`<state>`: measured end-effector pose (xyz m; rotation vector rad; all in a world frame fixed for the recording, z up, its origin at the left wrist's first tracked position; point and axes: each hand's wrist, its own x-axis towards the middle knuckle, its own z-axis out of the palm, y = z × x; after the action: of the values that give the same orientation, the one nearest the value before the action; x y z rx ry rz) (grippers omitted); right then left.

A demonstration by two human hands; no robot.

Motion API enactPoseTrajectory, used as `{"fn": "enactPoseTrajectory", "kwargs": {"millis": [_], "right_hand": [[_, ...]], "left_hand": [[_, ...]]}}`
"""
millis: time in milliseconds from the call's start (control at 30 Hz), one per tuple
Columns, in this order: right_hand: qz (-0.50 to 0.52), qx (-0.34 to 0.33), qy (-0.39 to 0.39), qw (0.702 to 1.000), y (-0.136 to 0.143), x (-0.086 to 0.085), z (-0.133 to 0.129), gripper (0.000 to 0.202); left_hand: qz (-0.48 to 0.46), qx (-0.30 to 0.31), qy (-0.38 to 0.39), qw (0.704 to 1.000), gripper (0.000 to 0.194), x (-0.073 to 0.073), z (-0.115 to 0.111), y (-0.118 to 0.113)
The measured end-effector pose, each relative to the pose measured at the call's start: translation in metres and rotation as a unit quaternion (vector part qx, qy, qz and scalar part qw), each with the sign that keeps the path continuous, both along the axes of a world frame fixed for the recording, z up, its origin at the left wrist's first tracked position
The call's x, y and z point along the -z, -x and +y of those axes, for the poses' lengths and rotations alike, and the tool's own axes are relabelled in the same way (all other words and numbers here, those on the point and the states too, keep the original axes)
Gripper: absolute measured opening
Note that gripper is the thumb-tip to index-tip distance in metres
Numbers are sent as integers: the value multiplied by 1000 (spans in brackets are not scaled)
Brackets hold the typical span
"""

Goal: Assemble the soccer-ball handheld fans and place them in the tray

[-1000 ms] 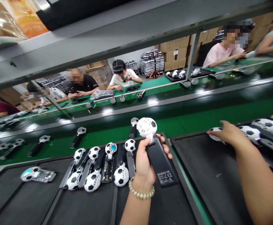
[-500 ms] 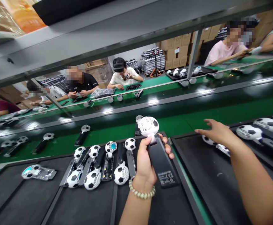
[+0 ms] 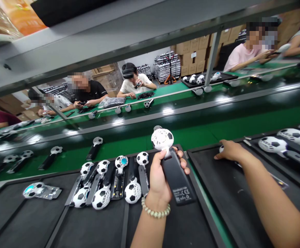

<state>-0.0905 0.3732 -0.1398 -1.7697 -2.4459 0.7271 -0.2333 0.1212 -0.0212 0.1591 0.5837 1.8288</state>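
My left hand [image 3: 158, 179] grips a hand-held fan [image 3: 177, 181] by its black handle. It stands upright above the left black tray [image 3: 93, 227], its white football-patterned head [image 3: 162, 138] on top. My right hand [image 3: 229, 151] lies palm down on the right black tray [image 3: 217, 199], fingers curled over the head of another fan [image 3: 221, 148]. Only a white sliver of that head shows. Its silvery body runs under my forearm and reappears at its far end [image 3: 279, 181].
Several football fans [image 3: 102, 184] lie in a row on the left tray, and an uncovered unit [image 3: 40, 191] lies apart. More fans [image 3: 272, 144] fill the right tray's far end. Fans [image 3: 95, 148] ride the green conveyor. Co-workers [image 3: 88, 93] sit opposite, under a grey shelf beam [image 3: 129, 41].
My right hand lifted with fingers spread, then came down lower and to the left over the fan head, which shifted left with it. My left hand kept its fan nearly still. The belt's fans drifted right.
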Motion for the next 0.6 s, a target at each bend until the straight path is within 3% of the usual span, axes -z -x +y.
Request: {"fn": "enactPoseTrajectory", "kwargs": {"millis": [133, 233, 433, 600], "right_hand": [[-9, 141, -14, 990, -8, 6, 9, 90], [8, 186, -6, 982, -21, 5, 17, 95], [22, 192, -11, 981, -41, 3, 30, 85], [-8, 166, -1, 986, -48, 13, 37, 78]], "left_hand": [[7, -22, 35, 999, 31, -4, 1, -1], [20, -31, 62, 997, 41, -4, 2, 0], [22, -21, 79, 996, 38, 7, 8, 0], [33, -41, 84, 995, 37, 9, 11, -4]]}}
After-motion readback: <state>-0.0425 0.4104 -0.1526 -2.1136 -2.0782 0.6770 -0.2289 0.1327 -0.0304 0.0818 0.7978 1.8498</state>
